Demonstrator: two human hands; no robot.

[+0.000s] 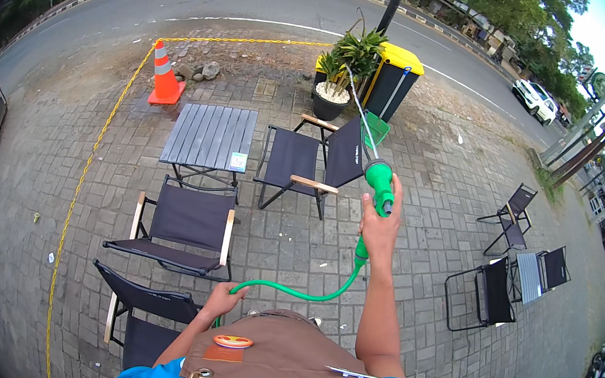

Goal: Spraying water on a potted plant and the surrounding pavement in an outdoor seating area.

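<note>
My right hand [381, 229] grips a green hose spray nozzle [378, 175] held out in front of me. A thin jet of water [361, 110] runs from the nozzle towards a leafy plant [359, 52]. That plant stands in a black pot [330, 103] topped with white pebbles. From the nozzle's lower end a green garden hose [299, 293] curves down to my left hand [223, 301], which is closed around it near my waist. Beyond my left hand, the hose passes mostly out of sight beside my brown apron [280, 348].
Black folding chairs [191, 217] and a grey slatted table [210, 135] stand ahead and left. Behind the plant is a yellow-lidded bin [396, 80]. A yellow chain [92, 159] runs from an orange traffic cone [165, 77]. More chairs [488, 290] stand right; a white car [535, 100] is on the road.
</note>
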